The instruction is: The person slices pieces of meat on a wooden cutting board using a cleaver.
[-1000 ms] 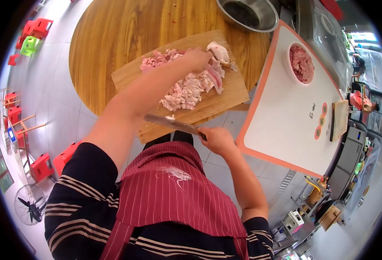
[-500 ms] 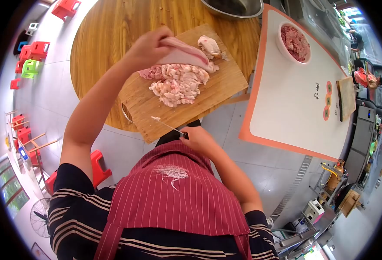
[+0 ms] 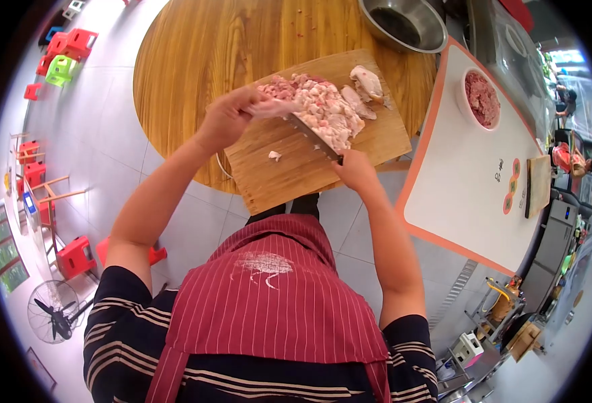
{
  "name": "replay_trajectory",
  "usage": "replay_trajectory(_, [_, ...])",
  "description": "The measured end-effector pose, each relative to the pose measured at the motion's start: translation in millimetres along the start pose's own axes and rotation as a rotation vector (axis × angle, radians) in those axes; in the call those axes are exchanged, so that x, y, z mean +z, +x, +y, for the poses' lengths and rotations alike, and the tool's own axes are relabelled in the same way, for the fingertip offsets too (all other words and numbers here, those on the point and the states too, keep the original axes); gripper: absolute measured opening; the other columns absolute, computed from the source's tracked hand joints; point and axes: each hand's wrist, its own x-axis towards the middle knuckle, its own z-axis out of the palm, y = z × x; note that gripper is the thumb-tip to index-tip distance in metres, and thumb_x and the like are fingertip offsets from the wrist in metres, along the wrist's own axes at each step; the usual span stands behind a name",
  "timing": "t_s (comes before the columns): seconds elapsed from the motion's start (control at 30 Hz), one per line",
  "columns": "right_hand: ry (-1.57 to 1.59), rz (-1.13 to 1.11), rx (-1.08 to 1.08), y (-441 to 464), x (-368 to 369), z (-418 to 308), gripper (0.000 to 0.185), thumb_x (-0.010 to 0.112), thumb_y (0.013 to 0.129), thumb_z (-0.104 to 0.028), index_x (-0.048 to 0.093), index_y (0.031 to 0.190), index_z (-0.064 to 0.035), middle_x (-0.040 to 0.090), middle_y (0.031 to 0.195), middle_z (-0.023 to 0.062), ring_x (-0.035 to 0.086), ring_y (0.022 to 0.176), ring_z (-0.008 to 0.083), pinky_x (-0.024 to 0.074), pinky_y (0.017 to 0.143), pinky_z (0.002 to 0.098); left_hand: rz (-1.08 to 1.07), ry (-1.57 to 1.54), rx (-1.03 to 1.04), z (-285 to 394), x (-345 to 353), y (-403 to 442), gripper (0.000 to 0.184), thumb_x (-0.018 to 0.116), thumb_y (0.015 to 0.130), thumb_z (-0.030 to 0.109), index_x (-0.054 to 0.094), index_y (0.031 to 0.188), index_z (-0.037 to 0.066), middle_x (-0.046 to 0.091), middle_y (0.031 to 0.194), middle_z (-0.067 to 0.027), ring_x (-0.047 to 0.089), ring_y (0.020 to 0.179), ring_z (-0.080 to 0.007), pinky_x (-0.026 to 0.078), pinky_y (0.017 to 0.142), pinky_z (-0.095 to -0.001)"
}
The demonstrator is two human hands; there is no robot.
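Note:
My left hand [image 3: 227,121] is closed on a blurred, pale pink strip of fatty meat [image 3: 274,108], held above the left part of the wooden cutting board [image 3: 269,185]. With my right hand [image 3: 356,169] I grip the dark handle of a knife [image 3: 314,139]. Its blade points up and left, its tip close to the strip; whether it touches cannot be told. Behind the blade spreads a pile of chopped fatty meat [image 3: 333,114], redder at its far left. Two larger pale pieces [image 3: 367,82] lie right of the pile. One small scrap [image 3: 274,156] rests near the board's front.
Under the board is a round wooden table [image 3: 182,80], with a metal bowl [image 3: 422,33] at its far right edge. To the right, an orange-edged white table [image 3: 457,174] carries a bowl of minced meat [image 3: 482,99] and another wooden board [image 3: 538,185]. Plastic stools [image 3: 74,256] stand at left.
My left hand has drawn the meat back toward me and left, off the pile. The knife has risen from the board's front edge up to the meat. My view has shifted left.

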Motion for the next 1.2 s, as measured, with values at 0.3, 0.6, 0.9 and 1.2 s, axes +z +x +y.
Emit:
replay_trajectory(0.3, [0.186, -0.088, 0.171, -38, -14, -26, 0.024, 0.063, 0.078, -0.020, 0.060, 0.084, 0.0028, 0.060, 0.069, 0.0184, 0.058, 0.064, 0.0321, 0.0452, 0.062, 0.0387, -0.255, 0.642, 0.216, -97, -9, -99, 0.014, 0.063, 0.072, 0.006, 0.058, 0.082, 0.013, 0.059, 0.106, 0.0015, 0.052, 0.106, -0.0239, 0.039, 0.089, -0.0386])
replay_trajectory(0.6, [0.186, 0.047, 0.184, -105, 21, -37, 0.029, 0.066, 0.080, -0.025, 0.064, 0.090, 0.0016, 0.055, 0.058, 0.0112, 0.050, 0.053, 0.0168, 0.0413, 0.053, 0.0347, 0.013, 0.573, 0.094, -81, 37, -126, 0.023, 0.060, 0.075, 0.011, 0.059, 0.098, 0.010, 0.058, 0.110, -0.0023, 0.051, 0.109, -0.0242, 0.039, 0.089, -0.0419])
replay_trajectory(0.9, [0.211, -0.030, 0.286, -99, 48, -32, 0.028, 0.065, 0.080, -0.027, 0.064, 0.091, -0.0012, 0.060, 0.068, 0.0137, 0.058, 0.066, 0.0275, 0.0456, 0.061, 0.0377, -0.783, 0.808, -0.286, -78, 20, -50, 0.047, 0.063, 0.074, 0.010, 0.055, 0.120, 0.008, 0.062, 0.107, -0.0096, 0.055, 0.106, -0.0291, 0.039, 0.095, -0.0429])
replay_trajectory(1.2, [0.340, -0.253, 0.207, -58, 63, -53, 0.031, 0.064, 0.079, -0.026, 0.065, 0.096, -0.0007, 0.066, 0.080, 0.0193, 0.063, 0.078, 0.0339, 0.0477, 0.068, 0.0398, -0.109, -0.616, -0.879, -45, -21, -105, 0.044, 0.067, 0.085, 0.022, 0.049, 0.120, 0.002, 0.060, 0.107, -0.0086, 0.060, 0.097, -0.0189, 0.050, 0.081, -0.0340])
